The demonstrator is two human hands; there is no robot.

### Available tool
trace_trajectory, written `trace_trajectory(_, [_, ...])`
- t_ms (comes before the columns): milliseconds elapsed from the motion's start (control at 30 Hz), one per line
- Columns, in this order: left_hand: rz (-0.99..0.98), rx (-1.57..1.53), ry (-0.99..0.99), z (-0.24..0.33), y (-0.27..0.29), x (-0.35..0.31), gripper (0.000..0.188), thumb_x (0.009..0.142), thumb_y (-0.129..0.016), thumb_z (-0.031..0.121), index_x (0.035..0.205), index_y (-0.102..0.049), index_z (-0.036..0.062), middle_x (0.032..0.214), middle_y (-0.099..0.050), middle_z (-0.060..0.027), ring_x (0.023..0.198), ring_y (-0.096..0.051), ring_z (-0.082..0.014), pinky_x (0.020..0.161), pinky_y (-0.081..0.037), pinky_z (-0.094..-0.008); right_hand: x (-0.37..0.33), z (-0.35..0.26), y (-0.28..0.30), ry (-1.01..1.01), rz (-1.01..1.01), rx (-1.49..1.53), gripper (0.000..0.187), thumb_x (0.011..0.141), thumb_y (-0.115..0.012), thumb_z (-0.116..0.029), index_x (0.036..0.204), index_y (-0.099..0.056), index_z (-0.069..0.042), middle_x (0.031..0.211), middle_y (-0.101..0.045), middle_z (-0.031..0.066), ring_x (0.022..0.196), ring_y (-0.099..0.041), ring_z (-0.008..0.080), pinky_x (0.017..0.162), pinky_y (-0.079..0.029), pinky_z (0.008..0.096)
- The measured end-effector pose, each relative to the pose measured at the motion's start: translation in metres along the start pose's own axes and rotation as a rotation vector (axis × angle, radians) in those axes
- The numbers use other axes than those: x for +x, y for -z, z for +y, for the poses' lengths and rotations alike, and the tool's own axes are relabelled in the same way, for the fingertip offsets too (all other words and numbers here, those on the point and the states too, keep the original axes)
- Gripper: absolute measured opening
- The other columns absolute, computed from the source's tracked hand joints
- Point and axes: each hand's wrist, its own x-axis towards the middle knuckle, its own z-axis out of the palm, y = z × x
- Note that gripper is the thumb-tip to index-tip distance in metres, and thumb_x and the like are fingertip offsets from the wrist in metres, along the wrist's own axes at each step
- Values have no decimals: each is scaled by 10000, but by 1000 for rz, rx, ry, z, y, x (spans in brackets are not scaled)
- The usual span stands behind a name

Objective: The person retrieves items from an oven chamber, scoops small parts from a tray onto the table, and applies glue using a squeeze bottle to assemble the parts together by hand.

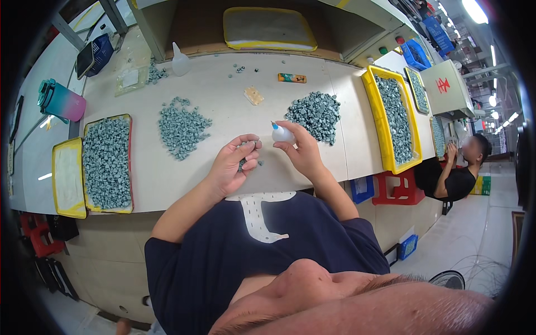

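My right hand is closed round a small white squeeze bottle with a blue tip pointing up and left. Close beside it, my left hand is curled around small grey-green pieces; one or more sit in the palm and fingertips, too small to make out exactly. Beyond my hands lie two loose heaps of similar pieces: a paler heap to the left and a darker heap to the right. Between the heaps rests a small tan card.
Full trays stand left and right, the right one a yellow basket. An empty yellow-rimmed tray, a tumbler, a white nozzle bottle and an orange-green tube are on the table. A co-worker sits at right.
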Motion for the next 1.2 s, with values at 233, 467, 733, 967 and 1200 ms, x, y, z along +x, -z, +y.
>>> trace_trajectory(233, [-83, -15, 35, 0, 5, 0, 166, 981, -535, 198, 1048, -517, 47, 886, -485, -45, 650, -377, -59, 486, -325, -164, -2, 3, 0, 6, 3, 23, 474, 766, -757, -92, 1205, -578, -88, 1037, -628, 121, 921, -611, 291, 795, -483, 347])
trace_trajectory(467, [-189, 2, 67, 2, 8, -1, 239, 985, -512, 317, 1027, -505, 82, 861, -489, -41, 638, -380, -58, 473, -318, -169, -1, -1, 0, 9, -29, -9, 466, 767, -757, -110, 1199, -583, -108, 934, -617, 111, 850, -597, 280, 743, -475, 347])
trace_trajectory(733, [-57, 57, 18, 1, 1, 0, 181, 975, -524, 135, 1100, -540, 5, 880, -495, -53, 654, -396, -70, 483, -336, -168, -1, 1, -1, 44, -39, -23, 466, 758, -760, -101, 1191, -589, -110, 913, -616, 106, 844, -595, 272, 740, -476, 344])
trace_trajectory(967, [41, 56, 3, -1, 5, 2, 220, 936, -515, 18, 1141, -546, -55, 949, -542, -81, 666, -397, -75, 502, -342, -179, 0, -2, 2, 30, -27, -33, 465, 750, -760, -87, 1185, -597, -109, 931, -619, 102, 856, -599, 276, 749, -482, 345])
trace_trajectory(1200, [51, 91, -20, 0, 4, 2, 217, 959, -548, 102, 1124, -548, -39, 935, -540, -70, 651, -388, -68, 493, -328, -177, 2, -3, 5, 69, -19, -60, 479, 742, -764, -82, 1190, -598, -116, 951, -623, 102, 852, -611, 274, 741, -496, 344])
